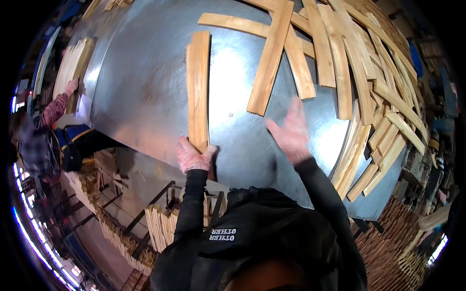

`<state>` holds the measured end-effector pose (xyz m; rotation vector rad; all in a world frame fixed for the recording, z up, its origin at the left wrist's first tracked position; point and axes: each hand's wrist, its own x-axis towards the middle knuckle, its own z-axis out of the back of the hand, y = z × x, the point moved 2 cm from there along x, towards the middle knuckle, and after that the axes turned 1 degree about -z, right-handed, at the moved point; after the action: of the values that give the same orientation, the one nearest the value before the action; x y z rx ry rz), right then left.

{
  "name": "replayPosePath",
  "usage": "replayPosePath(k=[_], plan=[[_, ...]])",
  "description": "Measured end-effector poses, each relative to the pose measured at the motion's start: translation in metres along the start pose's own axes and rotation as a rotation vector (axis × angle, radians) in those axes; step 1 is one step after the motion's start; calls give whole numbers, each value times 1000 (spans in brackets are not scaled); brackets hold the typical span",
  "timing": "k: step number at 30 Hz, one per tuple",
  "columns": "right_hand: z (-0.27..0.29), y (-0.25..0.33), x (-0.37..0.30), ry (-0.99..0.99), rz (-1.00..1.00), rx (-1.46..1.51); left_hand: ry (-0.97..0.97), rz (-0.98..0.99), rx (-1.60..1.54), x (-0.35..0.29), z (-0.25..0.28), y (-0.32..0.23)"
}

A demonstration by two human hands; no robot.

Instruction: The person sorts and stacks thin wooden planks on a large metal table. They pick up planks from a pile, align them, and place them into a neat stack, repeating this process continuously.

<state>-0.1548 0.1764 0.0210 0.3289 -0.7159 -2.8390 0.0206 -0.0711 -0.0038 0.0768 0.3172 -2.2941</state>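
Observation:
Near the front edge of the metal table [145, 97], my left hand [194, 156] grips the near end of wooden slats [198, 87]. They look like a small stack, one edge slightly offset, pointing away from me. My right hand [292, 132] is above the table with fingers spread, thumb out to the left, and nothing in it. Just beyond its fingertips lies the end of a slat [302, 72]. Another slat [270, 63] slants to the left of that one, its near end close to my right thumb.
A heap of loose slats [388, 92] covers the table's right side. At far left, another person [39, 140] has a hand on a stack of slats [73, 68]. Below the table edge stand stacked slats [162, 228] among dark metal bars. More stacked wood [393, 252] lies at lower right.

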Motion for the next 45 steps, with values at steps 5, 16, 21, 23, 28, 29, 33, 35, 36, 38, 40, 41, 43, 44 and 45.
replayPosePath(k=[5,16,21,23,28,29,33,35,36,38,40,41,43,44,45], plan=[[-57,61,93,-144,-127,-23,58,11,68,2,-15,-23],[-77,72,32,331,175,930,1095,198,-2187,58,-41,-32],[-77,106,39,267,497,-86,858,299,-1910,36,-57,-35],[-67,118,79,60,427,-36,874,172,-1809,33,-51,-30],[-79,111,160,-407,125,-331,815,146,-1678,28,-46,-23],[-84,107,163,-418,36,-372,695,166,-1484,28,-64,3],[-83,61,160,-127,-56,-339,532,171,-1458,31,-54,28],[-48,39,144,-47,-19,-220,461,201,-1398,32,-22,13],[-28,32,134,-5,10,-159,415,220,-1371,33,-11,8],[17,13,106,138,-54,414,419,184,-1282,32,-14,15],[36,-15,76,386,-119,783,439,182,-1358,31,-36,17],[38,-26,49,530,-78,1032,401,173,-1423,26,-47,28],[25,-50,-13,555,-151,1407,356,191,-1397,25,-45,20],[35,-46,-37,549,-176,1057,316,208,-1389,23,-44,17],[38,-51,-59,533,-164,686,294,216,-1385,21,-39,15]])
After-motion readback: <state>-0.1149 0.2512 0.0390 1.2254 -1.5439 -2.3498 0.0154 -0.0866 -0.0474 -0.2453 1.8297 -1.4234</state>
